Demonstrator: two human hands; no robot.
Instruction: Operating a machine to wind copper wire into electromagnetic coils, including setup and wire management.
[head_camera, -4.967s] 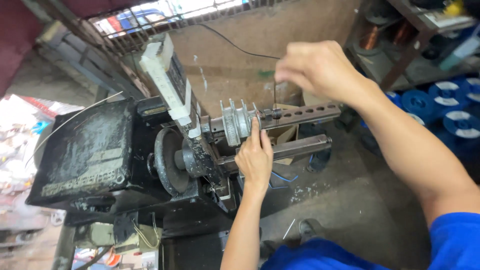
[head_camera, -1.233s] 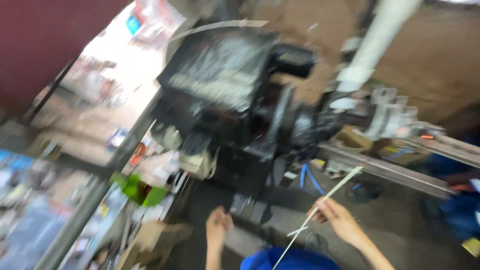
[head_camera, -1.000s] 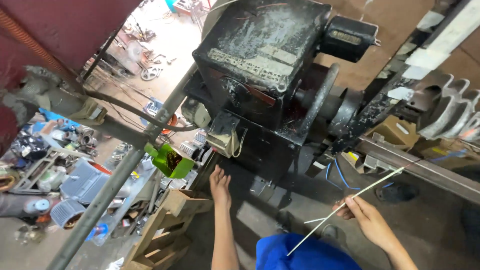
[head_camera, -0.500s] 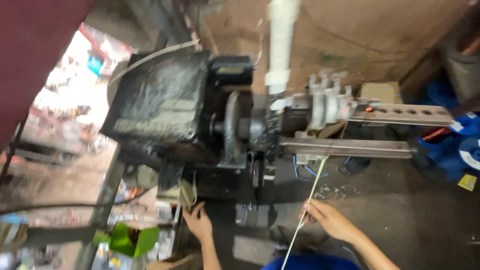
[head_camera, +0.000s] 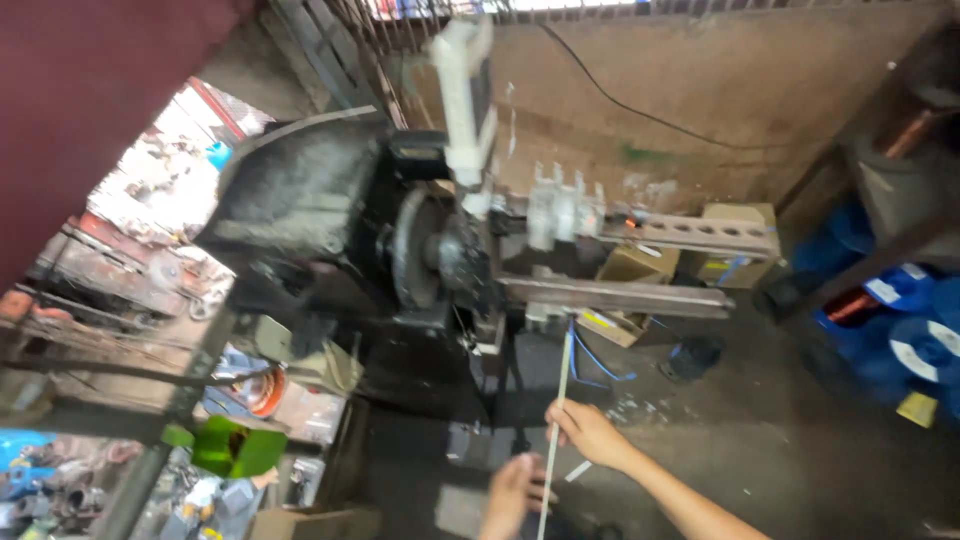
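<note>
My right hand (head_camera: 590, 432) pinches a thin white strip (head_camera: 558, 400) that stands nearly upright, its top end reaching toward the steel rails (head_camera: 620, 295) of a black winding machine (head_camera: 330, 215). My left hand (head_camera: 512, 495) is low in the view, blurred, fingers spread, next to the strip's lower part and a small grey box (head_camera: 470, 445); it seems to hold nothing. A grey stepped former (head_camera: 565, 205) sits on the machine's shaft beside a round black flywheel (head_camera: 410, 250).
A white upright bracket (head_camera: 462, 95) rises above the shaft. Cardboard boxes (head_camera: 700, 260) sit behind the rails. Blue wire spools (head_camera: 915, 320) lie at the right under a dark shelf. A green object (head_camera: 235, 445) and clutter lie below left. Blue wire (head_camera: 595, 355) hangs under the rails.
The view has swung right and steadied on the machine. My right hand still holds the strip, now more upright. My left hand has moved from the left toward the strip.
</note>
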